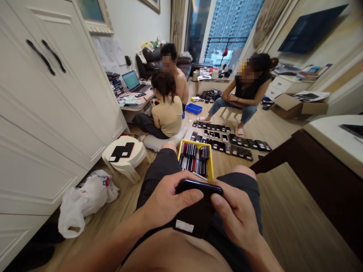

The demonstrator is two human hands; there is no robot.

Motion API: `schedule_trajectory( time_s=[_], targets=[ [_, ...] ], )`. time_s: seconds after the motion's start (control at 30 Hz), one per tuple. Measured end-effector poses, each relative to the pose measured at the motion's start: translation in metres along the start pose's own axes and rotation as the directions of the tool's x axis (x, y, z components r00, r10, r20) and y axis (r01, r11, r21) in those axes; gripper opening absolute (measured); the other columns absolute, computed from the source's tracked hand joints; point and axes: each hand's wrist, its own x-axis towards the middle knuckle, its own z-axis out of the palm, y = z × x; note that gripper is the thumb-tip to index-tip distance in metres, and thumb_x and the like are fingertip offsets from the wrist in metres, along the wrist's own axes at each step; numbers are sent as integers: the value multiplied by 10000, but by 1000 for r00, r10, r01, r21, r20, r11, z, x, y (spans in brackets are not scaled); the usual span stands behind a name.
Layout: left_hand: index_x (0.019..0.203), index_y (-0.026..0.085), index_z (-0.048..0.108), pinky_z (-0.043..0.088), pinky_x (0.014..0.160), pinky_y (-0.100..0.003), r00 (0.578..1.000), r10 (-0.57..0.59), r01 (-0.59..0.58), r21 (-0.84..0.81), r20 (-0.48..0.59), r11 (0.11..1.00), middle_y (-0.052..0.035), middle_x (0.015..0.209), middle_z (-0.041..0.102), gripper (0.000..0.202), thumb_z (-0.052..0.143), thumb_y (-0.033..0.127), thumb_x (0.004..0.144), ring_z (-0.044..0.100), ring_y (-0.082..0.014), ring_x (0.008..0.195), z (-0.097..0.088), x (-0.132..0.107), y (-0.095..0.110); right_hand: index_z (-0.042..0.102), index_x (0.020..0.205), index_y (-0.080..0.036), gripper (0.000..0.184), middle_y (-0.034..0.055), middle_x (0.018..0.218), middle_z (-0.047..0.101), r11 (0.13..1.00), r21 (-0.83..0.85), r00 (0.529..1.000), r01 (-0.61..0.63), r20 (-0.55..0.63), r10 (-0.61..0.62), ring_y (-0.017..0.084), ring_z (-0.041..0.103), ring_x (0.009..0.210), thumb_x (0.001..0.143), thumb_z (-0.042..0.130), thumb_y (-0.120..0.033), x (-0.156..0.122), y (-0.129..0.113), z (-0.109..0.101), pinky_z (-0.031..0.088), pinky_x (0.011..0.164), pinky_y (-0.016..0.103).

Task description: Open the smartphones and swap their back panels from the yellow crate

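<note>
Above my lap I hold a dark smartphone with a small white label near its lower end. My left hand grips its upper left side, thumb laid across the dark face. On the opposite edge my right hand is closed, its thumb pressing near the top right corner. The fingers behind the phone are mostly hidden. Just beyond my hands, between my knees, a yellow crate is packed with several rows of upright phones.
On my left stand a white stool with labelled phones and a white plastic bag. Rows of phones cover the floor ahead. Two people sit near a desk with a laptop; another person sits right. A table juts in.
</note>
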Motion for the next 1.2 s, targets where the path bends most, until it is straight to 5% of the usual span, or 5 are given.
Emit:
schedule_trajectory(
  time_s=[0.37,0.53,0.87,1.07,1.2],
  targets=[
    [929,148,665,449,780,-275,997,-35,18,215,74,976,-26,877,653,416,591,557,945,571,-178,827,16,6,18,552,618,-220,579,21,577,538,990,123,997,-75,41,70,176,500,537,1006,415,-627,1,1,-14,444,543,293],
    [975,159,650,466,882,-316,987,-81,92,-69,142,993,-31,914,632,436,680,582,875,592,-211,920,26,7,20,732,834,-223,557,76,821,734,946,243,931,-214,-242,272,261,677,779,987,424,-661,-20,16,-7,552,709,349],
    [1015,147,625,467,889,-322,973,-154,202,-307,174,930,-30,938,605,476,779,544,801,578,-198,936,34,7,13,696,660,-217,659,64,618,649,744,520,830,-419,-112,546,220,575,567,842,501,-819,-16,0,-1,480,517,329],
    [1006,141,645,469,688,-219,968,-173,227,-337,182,914,-8,877,602,414,707,531,882,562,-119,773,31,6,12,750,870,-210,603,74,836,754,576,677,559,-458,-284,779,270,696,807,802,610,-793,-33,16,14,571,720,371],
    [951,142,640,483,646,-202,970,-182,230,-372,158,899,2,830,599,386,724,512,876,566,-103,717,33,8,7,742,848,-216,610,72,823,758,481,741,542,-469,-189,819,290,708,878,745,653,-811,-29,17,18,577,809,399]
  ],
)
